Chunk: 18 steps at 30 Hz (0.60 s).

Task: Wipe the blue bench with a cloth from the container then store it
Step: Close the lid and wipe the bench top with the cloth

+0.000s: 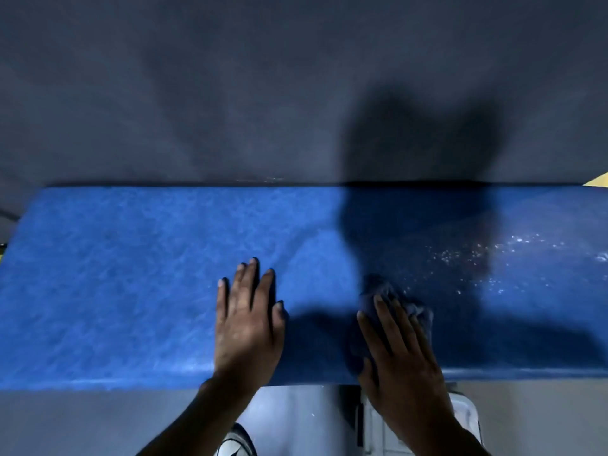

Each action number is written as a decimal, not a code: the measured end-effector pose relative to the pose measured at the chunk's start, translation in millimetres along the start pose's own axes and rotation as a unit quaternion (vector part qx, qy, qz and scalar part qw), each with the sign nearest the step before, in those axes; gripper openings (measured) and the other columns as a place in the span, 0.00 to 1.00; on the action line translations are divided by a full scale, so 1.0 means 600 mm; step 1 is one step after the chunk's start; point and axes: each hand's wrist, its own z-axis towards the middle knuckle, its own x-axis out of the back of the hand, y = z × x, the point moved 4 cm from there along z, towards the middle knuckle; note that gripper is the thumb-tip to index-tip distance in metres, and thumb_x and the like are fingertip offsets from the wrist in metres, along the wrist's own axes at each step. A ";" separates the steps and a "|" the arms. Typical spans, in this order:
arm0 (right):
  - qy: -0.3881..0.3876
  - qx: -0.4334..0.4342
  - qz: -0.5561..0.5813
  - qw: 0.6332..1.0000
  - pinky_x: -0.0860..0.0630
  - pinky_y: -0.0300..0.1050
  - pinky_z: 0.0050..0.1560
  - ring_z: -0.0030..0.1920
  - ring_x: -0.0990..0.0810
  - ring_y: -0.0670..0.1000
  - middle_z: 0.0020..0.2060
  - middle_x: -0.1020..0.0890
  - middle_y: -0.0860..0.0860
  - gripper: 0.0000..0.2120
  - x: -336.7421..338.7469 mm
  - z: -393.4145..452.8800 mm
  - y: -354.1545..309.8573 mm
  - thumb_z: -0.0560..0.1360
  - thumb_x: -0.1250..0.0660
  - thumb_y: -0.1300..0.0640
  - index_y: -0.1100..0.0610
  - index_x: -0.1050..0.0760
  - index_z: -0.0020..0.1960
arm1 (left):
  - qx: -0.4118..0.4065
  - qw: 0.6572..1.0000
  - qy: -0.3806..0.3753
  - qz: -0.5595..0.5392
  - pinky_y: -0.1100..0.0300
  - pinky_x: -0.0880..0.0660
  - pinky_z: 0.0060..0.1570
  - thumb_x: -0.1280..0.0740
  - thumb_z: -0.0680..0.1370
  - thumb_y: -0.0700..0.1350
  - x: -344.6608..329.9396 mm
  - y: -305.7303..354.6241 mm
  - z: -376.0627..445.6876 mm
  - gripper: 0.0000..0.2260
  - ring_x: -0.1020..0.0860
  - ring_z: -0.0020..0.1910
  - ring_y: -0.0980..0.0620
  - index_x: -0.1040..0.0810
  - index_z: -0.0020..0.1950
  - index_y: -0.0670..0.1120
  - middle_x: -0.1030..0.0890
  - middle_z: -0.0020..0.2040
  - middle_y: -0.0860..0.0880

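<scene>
The blue bench [131, 274] runs across the whole view, its near edge just in front of me. My left hand [248, 324] lies flat on the bench top, fingers spread, holding nothing. My right hand [399, 353] presses down flat on a dark blue cloth [378, 291] bunched on the bench; the cloth shows beyond the fingertips and beside the thumb. White specks [477, 255] lie scattered on the bench right of the cloth. My shadow darkens that part of the bench.
A white container [465, 413] sits on the floor under my right wrist, mostly hidden by the arm. A shoe tip [235, 442] shows at the bottom. A dark grey surface [230, 93] fills the view beyond the bench. A yellow patch [598, 181] peeks in at far right.
</scene>
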 end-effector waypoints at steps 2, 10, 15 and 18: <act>0.006 0.031 -0.004 0.999 0.53 0.58 0.80 0.75 0.32 0.63 0.77 0.32 0.56 0.30 -0.003 -0.005 0.009 0.68 0.33 0.51 0.54 0.24 0.71 | -0.040 0.999 0.002 0.000 0.37 0.40 0.79 0.41 0.81 0.48 -0.014 0.051 0.005 0.23 0.35 0.81 0.42 0.26 0.75 0.43 0.32 0.80 0.41; -0.070 0.211 -0.091 0.971 0.36 0.65 0.74 0.80 0.44 0.61 0.81 0.40 0.54 0.37 -0.006 0.051 0.052 0.68 0.36 0.49 0.56 0.33 0.76 | -0.040 0.997 -0.032 0.056 0.38 0.40 0.79 0.44 0.83 0.49 -0.052 0.120 0.008 0.23 0.39 0.83 0.44 0.29 0.77 0.46 0.35 0.82 0.43; -0.061 0.247 -0.098 0.962 0.44 0.64 0.77 0.81 0.45 0.59 0.81 0.41 0.53 0.36 0.008 0.150 0.073 0.69 0.42 0.52 0.53 0.35 0.78 | -0.038 0.997 -0.017 0.058 0.38 0.38 0.78 0.43 0.82 0.49 -0.054 0.119 0.006 0.23 0.37 0.82 0.43 0.27 0.76 0.46 0.33 0.81 0.43; -0.009 0.232 -0.093 0.968 0.43 0.67 0.75 0.76 0.35 0.63 0.77 0.33 0.55 0.32 0.007 0.226 0.091 0.69 0.41 0.55 0.52 0.29 0.74 | -0.038 0.998 -0.009 0.047 0.38 0.38 0.78 0.42 0.80 0.48 -0.052 0.120 0.006 0.23 0.36 0.81 0.43 0.27 0.76 0.46 0.32 0.81 0.44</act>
